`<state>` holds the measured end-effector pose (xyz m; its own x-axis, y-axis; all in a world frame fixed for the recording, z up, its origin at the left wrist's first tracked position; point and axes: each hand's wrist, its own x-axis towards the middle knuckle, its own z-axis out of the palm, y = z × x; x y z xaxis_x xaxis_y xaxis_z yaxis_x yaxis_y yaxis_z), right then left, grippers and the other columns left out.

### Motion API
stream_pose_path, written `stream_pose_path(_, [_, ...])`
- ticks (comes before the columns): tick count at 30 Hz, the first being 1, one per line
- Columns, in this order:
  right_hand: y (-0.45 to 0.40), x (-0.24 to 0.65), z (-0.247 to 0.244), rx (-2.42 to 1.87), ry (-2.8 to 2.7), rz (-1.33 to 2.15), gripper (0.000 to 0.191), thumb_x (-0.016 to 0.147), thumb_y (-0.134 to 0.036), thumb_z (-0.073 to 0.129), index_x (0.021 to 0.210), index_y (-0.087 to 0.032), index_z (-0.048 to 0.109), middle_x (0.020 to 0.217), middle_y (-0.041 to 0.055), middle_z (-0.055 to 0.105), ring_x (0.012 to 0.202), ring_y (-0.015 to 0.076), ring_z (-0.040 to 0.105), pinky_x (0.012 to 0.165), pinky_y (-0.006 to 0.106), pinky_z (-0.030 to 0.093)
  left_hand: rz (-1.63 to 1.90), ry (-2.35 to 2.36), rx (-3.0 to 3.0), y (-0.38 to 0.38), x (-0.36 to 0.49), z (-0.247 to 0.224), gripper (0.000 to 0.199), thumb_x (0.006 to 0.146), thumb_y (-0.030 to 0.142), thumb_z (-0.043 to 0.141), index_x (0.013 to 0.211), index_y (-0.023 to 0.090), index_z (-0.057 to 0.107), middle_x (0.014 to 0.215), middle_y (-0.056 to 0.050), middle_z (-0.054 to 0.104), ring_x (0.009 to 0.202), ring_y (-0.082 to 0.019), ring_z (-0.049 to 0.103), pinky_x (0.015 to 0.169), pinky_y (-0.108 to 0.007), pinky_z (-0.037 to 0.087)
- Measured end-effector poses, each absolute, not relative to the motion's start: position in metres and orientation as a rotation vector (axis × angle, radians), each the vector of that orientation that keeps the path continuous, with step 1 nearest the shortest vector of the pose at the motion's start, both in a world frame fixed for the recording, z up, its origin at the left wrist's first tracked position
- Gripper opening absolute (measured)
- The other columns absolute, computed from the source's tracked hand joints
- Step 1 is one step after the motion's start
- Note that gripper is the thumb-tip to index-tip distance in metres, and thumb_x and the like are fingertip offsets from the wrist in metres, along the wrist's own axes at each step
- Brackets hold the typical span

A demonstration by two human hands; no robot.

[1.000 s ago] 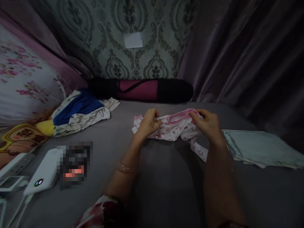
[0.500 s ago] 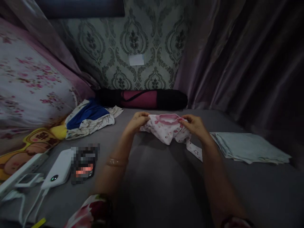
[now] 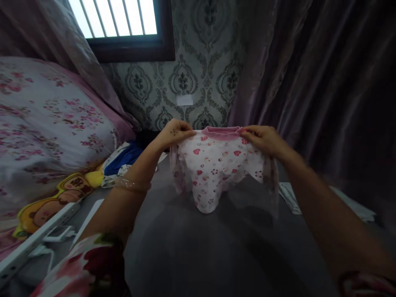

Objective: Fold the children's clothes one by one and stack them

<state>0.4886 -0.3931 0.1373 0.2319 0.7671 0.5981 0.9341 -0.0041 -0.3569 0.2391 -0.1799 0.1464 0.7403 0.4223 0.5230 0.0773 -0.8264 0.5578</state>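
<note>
Above a dark grey bed sheet [image 3: 192,255], a small white long-sleeved cotton top [image 3: 207,165], printed with pink hearts and little flowers, is held up between two bare hands. One shoulder is pinched between the thumb and fingers of the left hand [image 3: 176,133]; the other, beside the ribbed pink collar [image 3: 222,135], is gripped in the same way by the right hand [image 3: 262,138]. Half a second ago the top was held lower and sagging in folds; it has since been raised and drawn wider, so that its printed front is now shown and its sleeves are left hanging, blurred, below each hand. By that change the shoulders appear to have been squared, though the hem is judged not to be settled: it is dropped lower on the left hand's side and rucked up toward the right hand. Beyond the left forearm, a heap of blue and white clothes [image 3: 123,159] is seen, with a yellow cartoon-printed cushion [image 3: 43,212] nearer the elbow. Beneath the right forearm, a folded pale green cloth [image 3: 290,198] is partly hidden. Ahead of the left hand, a barred window [image 3: 117,20] is framed in dark wood.
</note>
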Motion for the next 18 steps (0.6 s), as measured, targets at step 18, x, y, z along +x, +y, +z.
stream_pose_path(18, [-0.380, 0.502, 0.184, -1.753, -1.560, -0.260, 0.035, 0.076, -0.057, 0.068, 0.083, -0.023, 0.075, 0.072, 0.0004, 0.070, 0.074, 0.0211, 0.063, 0.067, 0.032, 0.047, 1.306, 0.410, 2.570, -0.144, 0.259, 0.165, 0.025, 0.082, 0.036, 0.058, 0.085, 0.015, 0.071, 0.074, -0.003, 0.065, 0.079, -0.018, 0.055, 0.073, -0.025, 0.038])
